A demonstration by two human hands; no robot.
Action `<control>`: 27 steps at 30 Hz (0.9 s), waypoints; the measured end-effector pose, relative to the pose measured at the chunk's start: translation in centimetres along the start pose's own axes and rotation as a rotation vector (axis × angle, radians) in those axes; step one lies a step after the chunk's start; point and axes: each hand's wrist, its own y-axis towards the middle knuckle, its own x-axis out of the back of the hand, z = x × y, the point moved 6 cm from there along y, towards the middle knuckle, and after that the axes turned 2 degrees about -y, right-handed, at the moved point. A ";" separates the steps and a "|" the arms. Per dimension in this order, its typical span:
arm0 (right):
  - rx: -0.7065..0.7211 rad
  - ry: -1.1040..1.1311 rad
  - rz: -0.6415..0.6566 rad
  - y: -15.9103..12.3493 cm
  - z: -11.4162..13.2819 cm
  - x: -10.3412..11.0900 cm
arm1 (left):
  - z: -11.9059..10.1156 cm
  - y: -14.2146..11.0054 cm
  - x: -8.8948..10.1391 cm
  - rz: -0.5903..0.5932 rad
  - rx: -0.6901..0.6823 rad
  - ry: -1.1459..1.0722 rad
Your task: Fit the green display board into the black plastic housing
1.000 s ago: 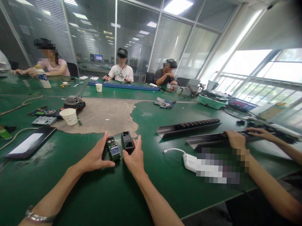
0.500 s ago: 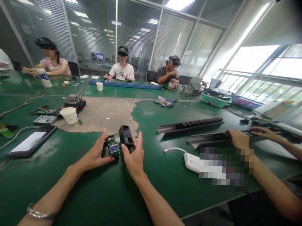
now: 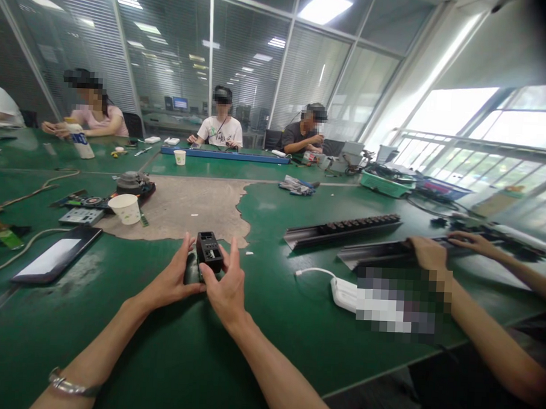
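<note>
A black plastic housing (image 3: 210,250) with rectangular openings stands tilted between my hands, above the green table. My right hand (image 3: 227,290) grips it, thumb on the near side and fingers around the right side. My left hand (image 3: 172,278) is curved around the left side, its thumb stretched below the housing and its fingers pointing up. The small circuit board with a display that my left hand held is now almost wholly hidden under or behind the housing. How far the board sits inside the housing I cannot tell.
Left of my hands lie a black tablet-like device (image 3: 58,255), a paper cup (image 3: 125,209) and electronic parts. On the right are a white adapter with a cable (image 3: 344,292), black metal rails (image 3: 344,229) and a neighbour's hands (image 3: 429,253). Several people sit opposite.
My right hand has moved left with the black housing, bringing it over the circuit board at my left hand. A small white scrap now shows on the table where my right hand was.
</note>
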 end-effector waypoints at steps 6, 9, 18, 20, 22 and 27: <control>-0.001 -0.037 0.029 -0.4 0.2 -0.6 | 0.1 -0.2 0.1 -0.029 -0.009 0.026; 0.011 -0.053 0.042 -0.8 0.2 -0.9 | 0.1 -0.2 0.2 -0.025 -0.003 0.045; 0.032 -0.123 0.095 -2.3 -0.9 -0.7 | 0.0 -0.4 0.4 0.048 -0.010 0.084; 0.050 -0.118 0.115 -2.5 -1.0 -0.4 | 0.0 -0.4 0.4 0.054 -0.022 0.077; 0.076 -0.112 0.160 -2.5 -1.0 -0.2 | 0.0 -0.3 0.3 0.057 -0.028 0.068; 0.039 -0.097 0.215 -2.5 -1.3 -0.3 | 0.1 -0.3 0.2 0.077 -0.016 0.054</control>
